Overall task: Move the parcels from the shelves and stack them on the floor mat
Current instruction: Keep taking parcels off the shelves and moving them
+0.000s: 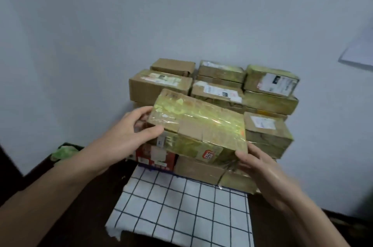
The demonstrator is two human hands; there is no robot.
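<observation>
Both hands have a taped cardboard parcel [198, 125] between them, left hand [129, 131] gripping its left end, right hand [260, 168] curled on the near right corner. It's held over the front of the parcel stack [222, 89] on the checkered mat [181, 210]; shiny yellowish tape all over, small sticker on the side.

Hands: 2, both bare, left hand [131, 131] and right hand [260, 168].
Forearms: 2, left forearm [60, 182] and right forearm [302, 212], bare all the way to the lower frame edge.

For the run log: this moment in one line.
left hand grips taped parcel | right hand holds its corner | at parcel stack on checked mat
</observation>
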